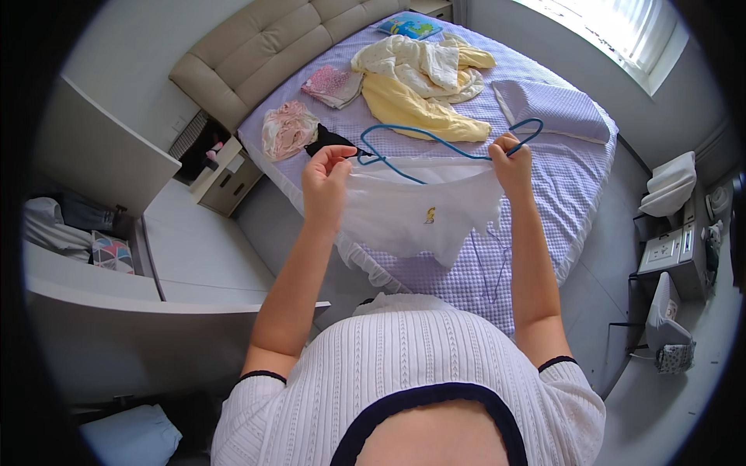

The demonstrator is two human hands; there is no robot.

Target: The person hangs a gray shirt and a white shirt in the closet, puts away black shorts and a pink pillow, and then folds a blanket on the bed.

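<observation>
A white garment [396,215] with a small yellow emblem hangs stretched between my two hands, above the bed's near edge. My left hand [328,180] pinches its upper left edge, beside one end of a blue clothes hanger [425,133]. In my right hand [512,160] are the hanger, near its hook, and the garment's upper right edge. The hanger's lower bar dips behind or into the garment's top; which one is unclear. Beyond my hands, a yellow and white cloth bundle [419,87] lies on the bed.
The bed [559,175] has a purple checked cover. On it lie pink garments [288,129], a folded pink cloth [333,85], a black garment [329,140], a folded purple cloth [551,110] and a blue pillow [409,26]. A nightstand [227,185] and open cabinet [204,233] stand left; chairs [667,314] stand right.
</observation>
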